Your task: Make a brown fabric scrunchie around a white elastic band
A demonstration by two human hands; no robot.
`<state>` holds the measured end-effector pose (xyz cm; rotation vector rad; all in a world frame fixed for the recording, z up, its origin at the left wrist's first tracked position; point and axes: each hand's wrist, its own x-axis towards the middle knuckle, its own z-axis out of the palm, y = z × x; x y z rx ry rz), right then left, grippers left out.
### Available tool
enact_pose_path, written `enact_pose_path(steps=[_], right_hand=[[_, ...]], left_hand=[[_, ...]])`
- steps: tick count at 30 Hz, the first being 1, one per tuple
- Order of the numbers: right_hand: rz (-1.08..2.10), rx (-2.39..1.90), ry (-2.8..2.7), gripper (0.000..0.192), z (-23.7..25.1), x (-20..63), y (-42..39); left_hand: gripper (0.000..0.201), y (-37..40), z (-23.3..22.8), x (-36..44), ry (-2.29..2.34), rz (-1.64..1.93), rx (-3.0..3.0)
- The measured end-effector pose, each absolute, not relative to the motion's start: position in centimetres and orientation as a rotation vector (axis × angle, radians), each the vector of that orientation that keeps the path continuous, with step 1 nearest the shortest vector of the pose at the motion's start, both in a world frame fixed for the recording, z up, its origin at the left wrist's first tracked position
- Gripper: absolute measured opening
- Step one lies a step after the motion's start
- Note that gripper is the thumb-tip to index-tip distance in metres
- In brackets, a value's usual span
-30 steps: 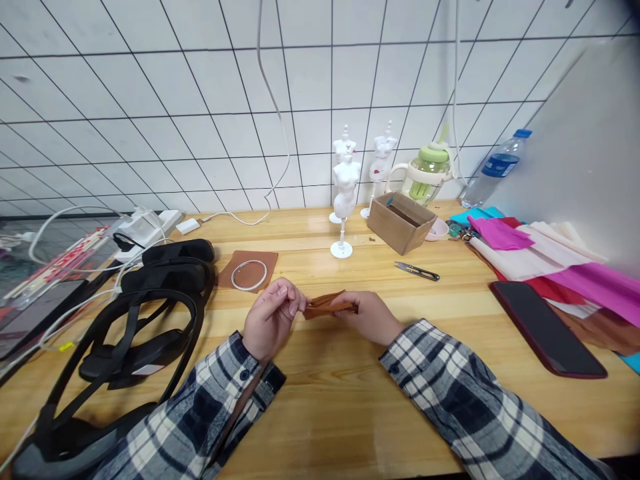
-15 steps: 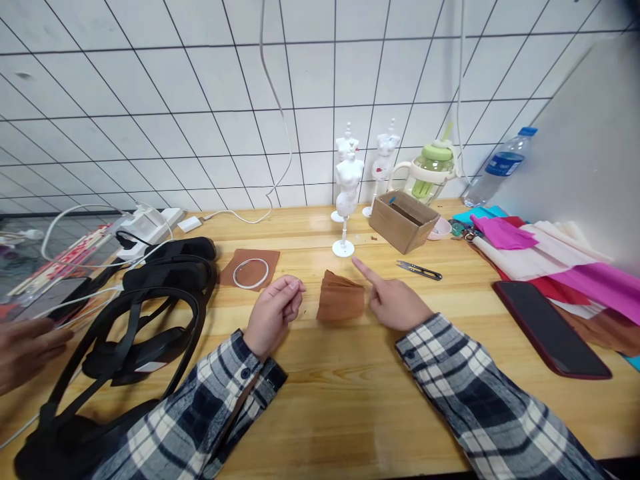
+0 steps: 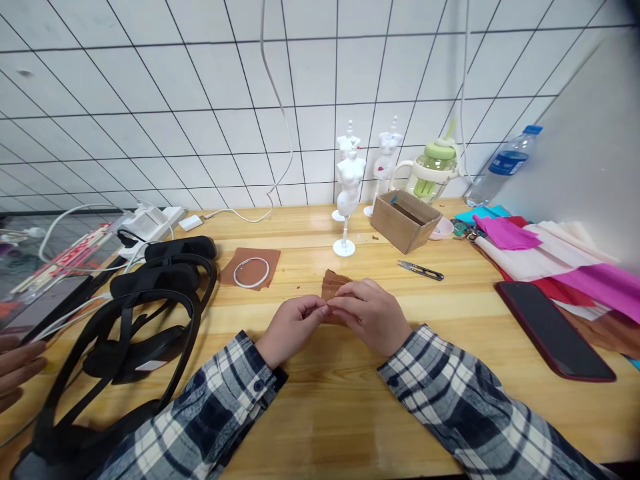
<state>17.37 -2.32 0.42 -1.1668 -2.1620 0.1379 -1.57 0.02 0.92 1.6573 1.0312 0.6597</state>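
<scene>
My left hand (image 3: 295, 327) and my right hand (image 3: 373, 317) meet fingertip to fingertip at the middle of the table. Both pinch; whatever lies between the fingertips is too small to make out. Right behind them is a pleated piece of brown cloth (image 3: 334, 281), largely covered by my right hand; whether the fingers touch it I cannot tell. A flat brown cloth square (image 3: 230, 275) with a thin white ring (image 3: 237, 275) on it lies to the left. Beyond my hands stands a small white dress form (image 3: 350, 183). Thread snips (image 3: 421, 269) rest to the right.
Two more white dress forms stand behind, beside a cardboard box (image 3: 404, 227), a green-lidded jug (image 3: 434, 170) and a water bottle (image 3: 505, 167). Black headsets (image 3: 150, 280) crowd the left. A phone (image 3: 555, 331) and coloured fabrics (image 3: 565, 257) lie right. Another person's hand (image 3: 17, 370) shows far left.
My right hand has come left over the pleated cloth, its pointing finger now bent into a pinch. My left hand has moved right to meet it. The other person's hand has drawn back leftward.
</scene>
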Motion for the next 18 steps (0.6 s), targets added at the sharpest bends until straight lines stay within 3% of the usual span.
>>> enact_pose_path(steps=[5, 10, 14, 18], right_hand=[[0.287, -1.144, -2.194, 0.014, 0.6, 17.4, -2.2], [0.845, -0.976, -2.029, 0.010, 1.4, 17.7, -2.4], [1.195, -0.822, -1.769, 0.030, 1.6, 18.4, -2.0], [1.237, -1.161, -1.419, 0.047, 0.4, 19.9, -0.9]], left_hand=[[0.024, -0.2, 0.9, -1.5, 1.054, 0.559, 1.812], [0.027, -1.0, 1.4, -1.9, 0.802, 0.490, 1.594], [0.029, -1.0, 1.2, -2.3, 0.725, 0.601, 1.411], [0.025, 0.3, 0.8, -2.8, 0.782, 0.927, 1.238]])
